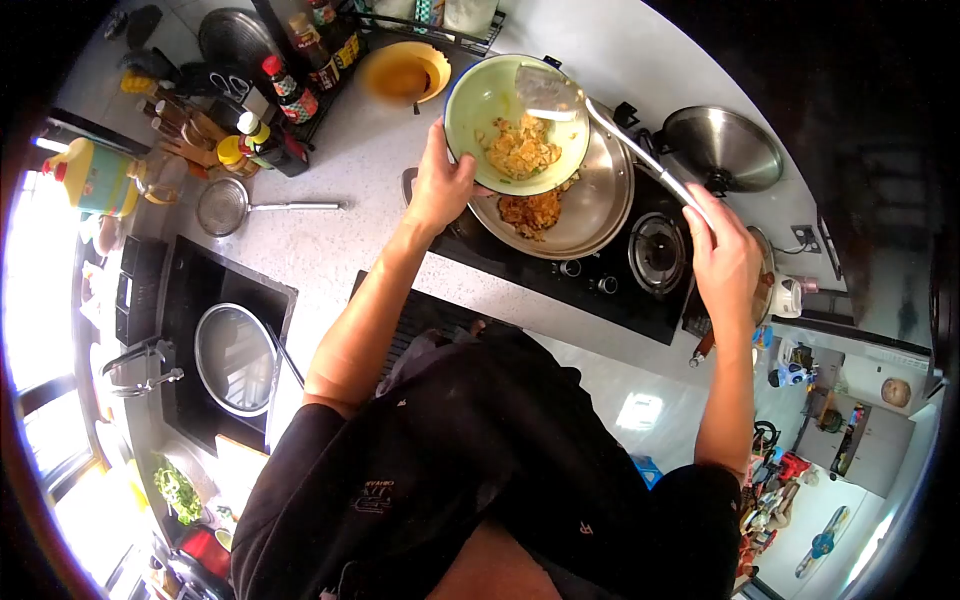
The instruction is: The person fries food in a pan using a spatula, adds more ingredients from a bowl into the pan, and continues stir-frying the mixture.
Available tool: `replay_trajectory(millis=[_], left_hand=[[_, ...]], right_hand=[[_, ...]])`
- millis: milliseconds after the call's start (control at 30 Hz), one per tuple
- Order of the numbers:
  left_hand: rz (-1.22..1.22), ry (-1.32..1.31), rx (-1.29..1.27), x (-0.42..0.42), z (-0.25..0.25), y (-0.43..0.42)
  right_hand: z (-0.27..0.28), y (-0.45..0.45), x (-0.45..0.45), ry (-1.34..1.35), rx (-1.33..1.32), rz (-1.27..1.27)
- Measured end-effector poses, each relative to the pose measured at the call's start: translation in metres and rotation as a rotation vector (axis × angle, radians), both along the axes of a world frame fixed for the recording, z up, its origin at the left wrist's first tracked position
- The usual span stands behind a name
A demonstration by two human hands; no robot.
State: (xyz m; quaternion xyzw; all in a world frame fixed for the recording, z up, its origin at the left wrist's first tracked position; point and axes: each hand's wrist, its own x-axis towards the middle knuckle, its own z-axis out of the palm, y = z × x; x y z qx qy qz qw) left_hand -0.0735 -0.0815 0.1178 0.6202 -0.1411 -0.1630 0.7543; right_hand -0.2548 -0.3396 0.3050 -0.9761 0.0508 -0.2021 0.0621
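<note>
Bowl (470,95) above the pan (615,195), pan on the stove (545,262), strainer (221,207) to the left, lid (722,150) behind right.

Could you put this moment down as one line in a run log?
left hand: holds bowl over pan | right hand: holds spatula, blade at bowl | food: some in bowl, some in pan

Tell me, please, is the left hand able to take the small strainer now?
Probably not: the left hand is occupied with the green bowl, although the strainer lies uncovered on the counter.
</note>
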Motion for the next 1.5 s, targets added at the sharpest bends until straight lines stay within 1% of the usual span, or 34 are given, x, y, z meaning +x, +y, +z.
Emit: replay_trajectory(millis=[67, 167, 267, 367, 467, 500, 567, 600, 667, 733, 767, 800, 867, 933, 1067, 1133, 1167, 1200, 1267, 1300, 1333, 1433, 1500], left_hand=[[-0.004, 0.001, 0.022, 0.003, -0.004, 0.002], [-0.025, -0.008, 0.072, 0.005, 0.01, 0.007], [-0.027, -0.089, 0.071, 0.012, 0.009, 0.013], [-0.018, -0.191, 0.284, 0.022, 0.023, 0.024], [0.029, -0.469, 0.331, 0.036, 0.023, 0.028], [0.006, -0.38, 0.304, 0.039, 0.027, 0.028], [-0.038, -0.204, 0.249, 0.041, 0.037, 0.028], [-0.052, -0.157, 0.206, 0.041, 0.038, 0.028], [-0.079, -0.07, 0.12, 0.04, 0.042, 0.026], [-0.103, 0.017, 0.066, 0.035, 0.048, 0.02], [-0.119, 0.064, 0.041, 0.031, 0.05, 0.018], [-0.116, 0.045, 0.054, 0.03, 0.049, 0.017], [-0.107, 0.005, 0.078, 0.029, 0.044, 0.015], [-0.132, 0.055, 0.089, 0.03, 0.043, 0.018], [-0.163, 0.175, 0.063, 0.034, 0.031, 0.026], [-0.175, 0.232, 0.061, 0.036, 0.026, 0.026], [-0.179, 0.257, 0.072, 0.037, 0.023, 0.025], [-0.183, 0.28, 0.081, 0.038, 0.022, 0.023], [-0.181, 0.28, 0.085, 0.036, 0.022, 0.017], [-0.178, 0.279, 0.084, 0.036, 0.022, 0.015], [-0.179, 0.267, 0.071, 0.035, 0.021, 0.013], [-0.175, 0.216, 0.052, 0.035, 0.019, 0.011], [-0.175, 0.171, 0.065, 0.033, 0.017, 0.013]], right_hand=[[0.004, 0.0, 0.007, -0.045, -0.034, 0.022], [0.007, -0.001, 0.016, 0.018, -0.12, 0.007], [0.006, -0.003, 0.02, 0.067, -0.295, 0.018], [0.014, -0.012, 0.025, 0.195, -0.304, 0.042], [0.02, -0.023, 0.031, 0.361, -0.1, 0.08], [0.018, -0.034, 0.033, 0.375, 0.007, 0.154], [0.01, -0.057, 0.046, 0.648, 0.353, 0.14], [0.003, -0.063, 0.05, 0.781, 0.527, 0.133], [-0.016, -0.058, 0.049, 0.841, 0.854, 0.101], [-0.023, -0.043, 0.051, 0.912, 1.017, -0.018], [-0.039, -0.047, 0.052, 0.919, 1.179, -0.059], [-0.052, -0.053, 0.05, 0.903, 1.349, -0.043], [-0.07, -0.061, 0.044, 0.909, 1.55, -0.043], [-0.077, -0.064, 0.035, 0.9, 1.601, -0.043], [-0.056, -0.064, 0.022, 0.705, 1.42, -0.068], [-0.05, -0.053, 0.02, 0.407, 1.098, -0.081], [-0.05, -0.053, 0.02, 0.288, 0.861, -0.003], [-0.045, -0.045, 0.019, 0.222, 0.635, 0.007], [-0.042, -0.021, 0.016, -0.046, 0.265, 0.148], [-0.039, -0.012, 0.014, -0.028, 0.184, 0.143], [-0.039, -0.002, 0.01, 0.008, 0.234, 0.125], [-0.039, 0.003, -0.001, 0.108, 0.211, 0.13], [-0.035, -0.001, -0.004, 0.042, 0.242, 0.152]])
